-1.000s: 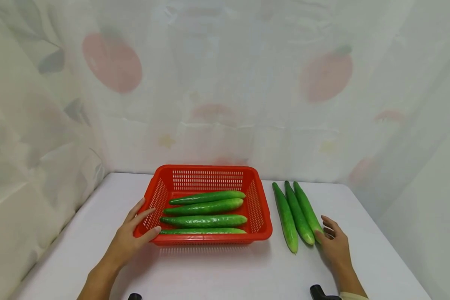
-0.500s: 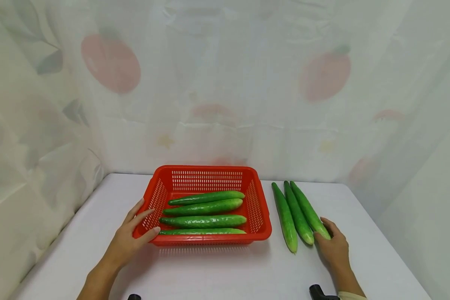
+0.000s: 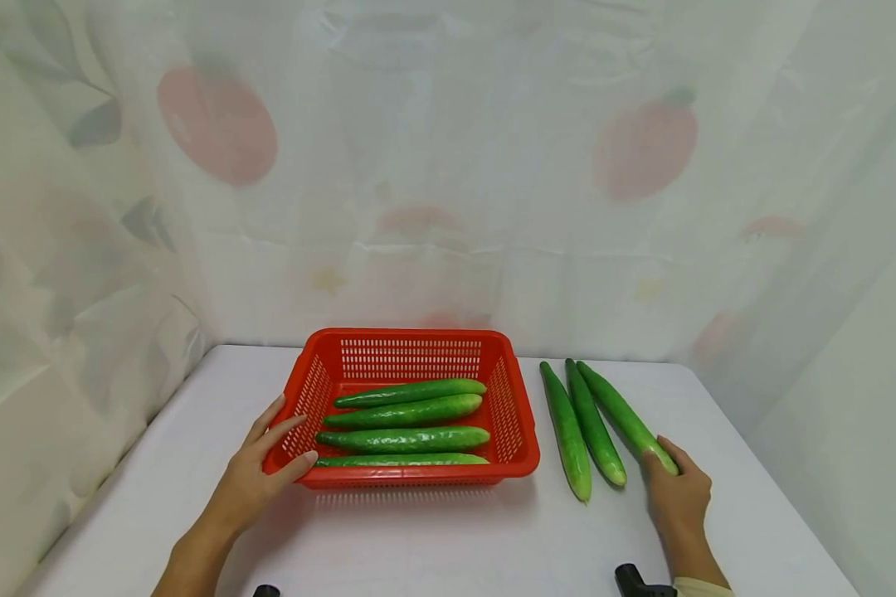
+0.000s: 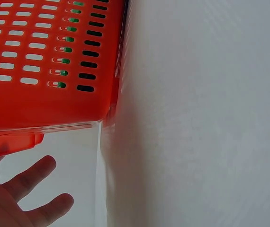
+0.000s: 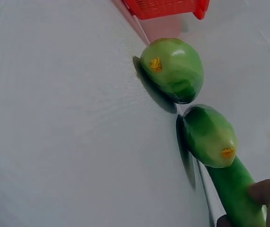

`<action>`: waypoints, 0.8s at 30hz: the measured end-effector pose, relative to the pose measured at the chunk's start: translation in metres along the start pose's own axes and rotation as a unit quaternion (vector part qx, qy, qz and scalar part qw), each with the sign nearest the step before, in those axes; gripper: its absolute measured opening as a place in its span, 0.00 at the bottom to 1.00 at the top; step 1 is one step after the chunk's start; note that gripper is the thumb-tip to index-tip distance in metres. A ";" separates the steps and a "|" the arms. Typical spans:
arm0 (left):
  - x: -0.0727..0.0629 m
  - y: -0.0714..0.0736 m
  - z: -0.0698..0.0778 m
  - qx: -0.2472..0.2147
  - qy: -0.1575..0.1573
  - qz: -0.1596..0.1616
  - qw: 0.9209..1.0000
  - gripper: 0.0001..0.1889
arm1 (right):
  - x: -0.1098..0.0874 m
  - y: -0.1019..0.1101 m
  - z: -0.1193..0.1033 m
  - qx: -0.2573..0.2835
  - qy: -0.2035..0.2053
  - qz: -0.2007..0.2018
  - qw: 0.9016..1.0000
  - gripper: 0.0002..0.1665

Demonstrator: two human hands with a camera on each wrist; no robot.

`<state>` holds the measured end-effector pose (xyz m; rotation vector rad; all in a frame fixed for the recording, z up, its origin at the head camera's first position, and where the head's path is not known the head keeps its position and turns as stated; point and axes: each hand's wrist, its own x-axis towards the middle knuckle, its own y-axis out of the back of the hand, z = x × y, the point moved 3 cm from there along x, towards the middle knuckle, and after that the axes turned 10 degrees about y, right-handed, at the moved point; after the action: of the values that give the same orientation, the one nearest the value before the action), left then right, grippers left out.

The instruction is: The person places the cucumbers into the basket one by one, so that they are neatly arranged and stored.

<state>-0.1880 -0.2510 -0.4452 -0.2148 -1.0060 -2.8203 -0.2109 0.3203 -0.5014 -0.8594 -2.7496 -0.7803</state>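
Note:
My right hand (image 3: 679, 491) grips the near, pale end of a cucumber (image 3: 620, 406) at the right of the table. In the right wrist view that cucumber (image 5: 237, 189) lies behind another, with thumb and fingers at its sides. Two more cucumbers, the middle one (image 3: 596, 423) and the left one (image 3: 567, 431), lie side by side to its left. My left hand (image 3: 250, 481) rests on the left rim of a red plastic basket (image 3: 411, 475), fingers spread. In the left wrist view, two fingers (image 4: 33, 175) stretch out below the basket's lip. Inside the basket lie several cucumbers (image 3: 406, 439), roughly parallel.
The white table (image 3: 433, 547) runs back to a hanging sheet with fruit prints (image 3: 433, 166). Pale sheeting also covers the left side (image 3: 60, 332) and the right side (image 3: 851, 398). Black devices show by the wrists, one near the right wrist (image 3: 638, 580).
My right hand has closed round the rightmost cucumber and drawn its near end to the right, away from the middle one. The left hand and the basket keep their place.

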 end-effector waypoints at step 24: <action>-0.001 0.002 0.003 0.005 0.003 -0.001 1.000 0.30 | 0.004 0.010 -0.038 0.076 0.010 0.040 0.996 0.25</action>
<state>-0.1863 -0.2504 -0.4424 -0.2039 -1.0185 -2.8147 -0.2091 0.3092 -0.4636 -0.9184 -2.6958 -0.5532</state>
